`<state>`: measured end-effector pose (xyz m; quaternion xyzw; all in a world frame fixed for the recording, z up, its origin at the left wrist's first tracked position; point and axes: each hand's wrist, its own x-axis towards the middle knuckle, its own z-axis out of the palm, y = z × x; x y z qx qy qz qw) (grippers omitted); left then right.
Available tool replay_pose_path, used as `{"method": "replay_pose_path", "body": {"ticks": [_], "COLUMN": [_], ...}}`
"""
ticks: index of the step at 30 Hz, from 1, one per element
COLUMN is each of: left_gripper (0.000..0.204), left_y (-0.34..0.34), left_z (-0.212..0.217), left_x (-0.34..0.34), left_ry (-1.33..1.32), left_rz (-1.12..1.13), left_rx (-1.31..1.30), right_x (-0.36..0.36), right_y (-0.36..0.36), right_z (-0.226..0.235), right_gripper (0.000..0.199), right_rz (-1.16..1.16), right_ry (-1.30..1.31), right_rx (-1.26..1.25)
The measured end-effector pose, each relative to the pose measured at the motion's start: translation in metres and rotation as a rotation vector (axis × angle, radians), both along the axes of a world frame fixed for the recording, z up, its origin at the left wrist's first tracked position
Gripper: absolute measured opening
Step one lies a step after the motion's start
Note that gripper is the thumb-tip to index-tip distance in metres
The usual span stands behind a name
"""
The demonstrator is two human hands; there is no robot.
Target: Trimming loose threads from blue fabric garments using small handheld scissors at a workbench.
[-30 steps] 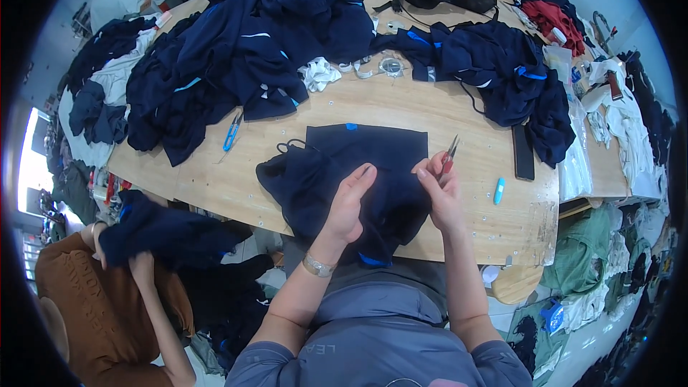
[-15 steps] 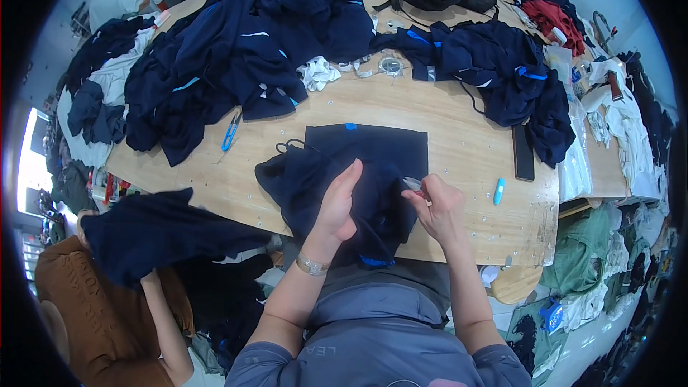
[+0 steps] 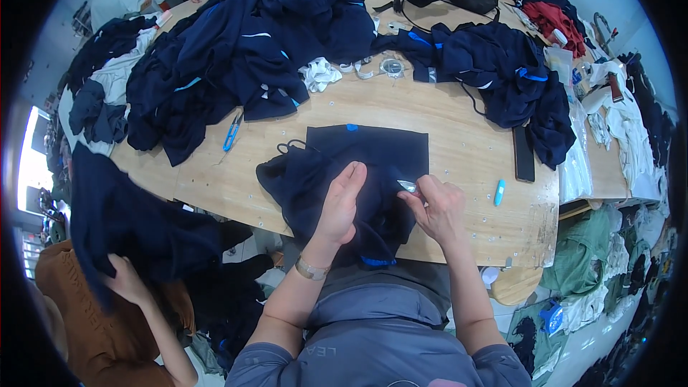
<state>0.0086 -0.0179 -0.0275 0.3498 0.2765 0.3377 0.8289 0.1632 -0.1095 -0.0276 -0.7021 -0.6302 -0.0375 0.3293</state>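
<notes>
Hands [image 3: 390, 204] on navy garment [image 3: 351, 172], snips [image 3: 407, 185].

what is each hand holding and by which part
Right hand pinches a small silvery metal tool by its rear end. Left hand holds nothing, pressing flat on the dark navy fabric garment.

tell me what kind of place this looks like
Most likely a garment workshop, at a finishing or trimming table. Heaps of navy garments cover a long wooden table, blue thread snips lie on it, and the hands, left and right, work on a navy garment with a small metal tool.
</notes>
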Motion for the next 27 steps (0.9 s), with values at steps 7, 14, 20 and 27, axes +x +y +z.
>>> {"method": "replay_pose_path", "body": {"ticks": [7, 14, 20, 27], "left_gripper": [0.015, 0.017, 0.018, 0.017], "left_y": [-0.003, -0.004, -0.006, -0.005], "left_z": [0.011, 0.011, 0.02, 0.012], "left_x": [0.0, -0.002, -0.002, -0.002], "left_ry": [0.049, 0.124, 0.202, 0.2], "left_rz": [0.051, 0.044, 0.023, 0.032], "left_rx": [0.257, 0.447, 0.525, 0.526], "right_x": [0.0, -0.003, -0.003, -0.003], "right_y": [-0.004, -0.004, -0.003, -0.005], "right_z": [0.007, 0.011, 0.015, 0.014], "right_gripper": [0.03, 0.041, 0.041, 0.039], "right_rz": [0.035, 0.062, 0.074, 0.015], "right_ry": [0.104, 0.155, 0.139, 0.255], "right_rx": [-0.061, -0.097, -0.094, -0.056]}}
